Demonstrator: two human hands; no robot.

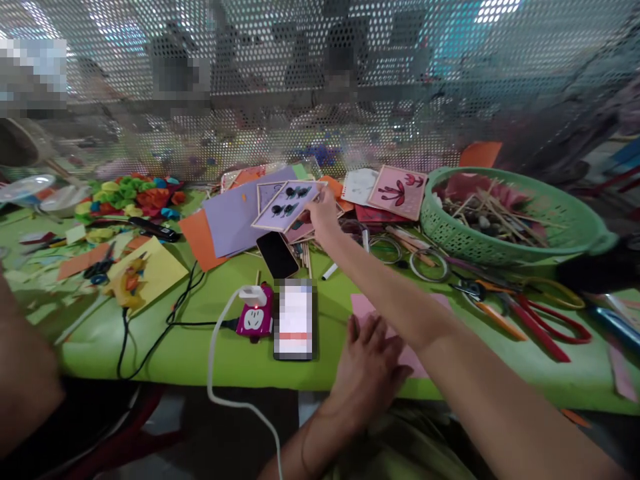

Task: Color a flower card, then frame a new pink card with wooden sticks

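In the head view, our hands are apart: left of the green basket (447,231), our right hand (325,208) grips the lilac framed card (273,219) (dark leafy shapes (299,193) on it), while our left hand (371,359), nearer us than the basket, lies spread on pink paper (362,305).

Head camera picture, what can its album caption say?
Right hand holds a purple card; left hand rests on pink paper.

It looks like a craft workshop: a green worktop (190,357) carries coloured paper (235,217), scissors (550,323), pliers (470,290) and a basket (510,250) of sticks (493,212).
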